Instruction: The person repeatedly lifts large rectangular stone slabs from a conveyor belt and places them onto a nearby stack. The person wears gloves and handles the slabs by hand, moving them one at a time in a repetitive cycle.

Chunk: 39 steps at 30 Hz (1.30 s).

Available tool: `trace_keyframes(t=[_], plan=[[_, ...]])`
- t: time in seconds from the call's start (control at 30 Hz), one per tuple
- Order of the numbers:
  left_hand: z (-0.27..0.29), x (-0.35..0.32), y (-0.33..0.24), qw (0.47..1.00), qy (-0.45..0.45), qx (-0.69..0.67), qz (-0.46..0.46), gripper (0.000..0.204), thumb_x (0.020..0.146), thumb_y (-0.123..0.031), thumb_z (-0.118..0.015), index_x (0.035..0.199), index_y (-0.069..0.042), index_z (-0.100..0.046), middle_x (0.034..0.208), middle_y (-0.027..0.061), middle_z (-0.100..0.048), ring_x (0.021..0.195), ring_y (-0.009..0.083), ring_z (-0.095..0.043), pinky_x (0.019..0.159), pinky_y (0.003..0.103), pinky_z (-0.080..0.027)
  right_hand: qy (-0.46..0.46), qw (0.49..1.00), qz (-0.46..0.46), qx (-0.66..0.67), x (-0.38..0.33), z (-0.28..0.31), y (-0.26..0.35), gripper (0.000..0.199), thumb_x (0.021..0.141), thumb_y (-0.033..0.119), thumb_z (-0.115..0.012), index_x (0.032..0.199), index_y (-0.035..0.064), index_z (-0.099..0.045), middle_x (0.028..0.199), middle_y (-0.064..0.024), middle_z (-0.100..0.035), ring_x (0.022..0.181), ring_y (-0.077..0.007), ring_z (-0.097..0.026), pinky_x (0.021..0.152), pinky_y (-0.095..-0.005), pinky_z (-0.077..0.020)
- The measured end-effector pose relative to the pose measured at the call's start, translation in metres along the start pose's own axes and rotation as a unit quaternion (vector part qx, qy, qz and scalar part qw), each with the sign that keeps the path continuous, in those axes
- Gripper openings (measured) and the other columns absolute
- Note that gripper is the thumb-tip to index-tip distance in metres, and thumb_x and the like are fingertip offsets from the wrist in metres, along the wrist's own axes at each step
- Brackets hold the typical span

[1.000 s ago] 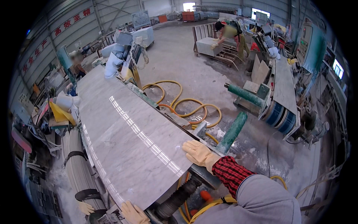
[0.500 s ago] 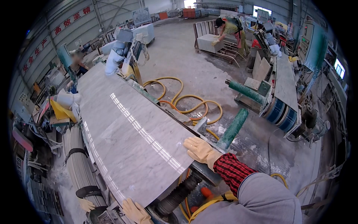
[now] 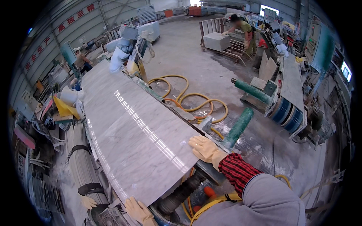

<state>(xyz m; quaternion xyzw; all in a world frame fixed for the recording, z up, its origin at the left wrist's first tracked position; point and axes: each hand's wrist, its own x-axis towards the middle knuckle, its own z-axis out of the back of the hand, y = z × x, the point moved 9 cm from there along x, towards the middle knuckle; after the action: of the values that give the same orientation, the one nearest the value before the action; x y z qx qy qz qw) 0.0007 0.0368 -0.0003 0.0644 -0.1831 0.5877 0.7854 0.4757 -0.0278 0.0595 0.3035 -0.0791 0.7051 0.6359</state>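
Observation:
A long polished marble slab [image 3: 139, 139], pale grey with faint veins, lies on the machine bed in front of me. My right hand [image 3: 206, 149], in a cream rubber glove, rests on the slab's near right corner, fingers stretched out. At the near left corner lies my left hand [image 3: 138, 211], gloved alike, its fingers flat over the slab's edge; its wrist is cut off by the picture's edge. Between my hands, below the slab's near end, shows a dark ribbed bellows [image 3: 183, 197]. Another cream glove [image 3: 89, 202] appears further left; whether a hand fills it I cannot tell.
A green roller [image 3: 238, 127] juts out right of the slab. Yellow hoses [image 3: 188, 94] coil on the wet floor. Bundled grey strips [image 3: 81, 162] lie along the left. One person [image 3: 245, 32] bends by a stone block [image 3: 217, 41]; another person [image 3: 81, 60] stands far left.
The whole view has shifted slightly. Both my hands stay on the slab's near corners. At the back right, the person's arm has moved from the front of the block to its far side.

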Motion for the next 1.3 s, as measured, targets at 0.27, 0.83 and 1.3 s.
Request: trace_keyframes(t=[0.27, 0.83, 1.3], plan=[[0.002, -0.007, 0.000, 1.000, -0.015, 0.004, 0.004, 0.051, 0.101, -0.020, -0.062, 0.148, 0.000, -0.058, 0.155, 0.0327, -0.051, 0.142, 0.0513, -0.048, 0.122, 0.059, -0.032, 0.013, 1.000, 0.003, -0.014, 0.000, -0.005, 0.002, 0.034, 0.097, 0.018, -0.061, 0.128, 0.0036, -0.060, 0.133, -0.0176, -0.065, 0.130, -0.0383, -0.059, 0.114, -0.0479, -0.0440], [0.003, -0.017, 0.001, 1.000, -0.017, -0.001, 0.017, 0.050, 0.102, -0.017, -0.062, 0.149, 0.000, -0.058, 0.158, 0.0321, -0.050, 0.145, 0.0513, -0.046, 0.124, 0.059, -0.029, 0.067, 0.998, -0.014, 0.009, -0.001, 0.005, 0.009, 0.038, 0.101, 0.019, -0.061, 0.133, -0.0010, -0.060, 0.139, -0.0218, -0.063, 0.134, -0.0411, -0.056, 0.119, -0.0492, -0.0414], [-0.004, -0.023, 0.007, 1.000, -0.010, 0.000, 0.010, 0.051, 0.104, -0.020, -0.060, 0.152, -0.002, -0.055, 0.160, 0.0314, -0.048, 0.146, 0.0527, -0.043, 0.125, 0.060, -0.027, 0.063, 0.998, -0.018, 0.001, -0.008, 0.003, 0.008, 0.038, 0.102, 0.020, -0.061, 0.133, -0.0003, -0.061, 0.140, -0.0219, -0.063, 0.135, -0.0412, -0.057, 0.120, -0.0504, -0.0410]])
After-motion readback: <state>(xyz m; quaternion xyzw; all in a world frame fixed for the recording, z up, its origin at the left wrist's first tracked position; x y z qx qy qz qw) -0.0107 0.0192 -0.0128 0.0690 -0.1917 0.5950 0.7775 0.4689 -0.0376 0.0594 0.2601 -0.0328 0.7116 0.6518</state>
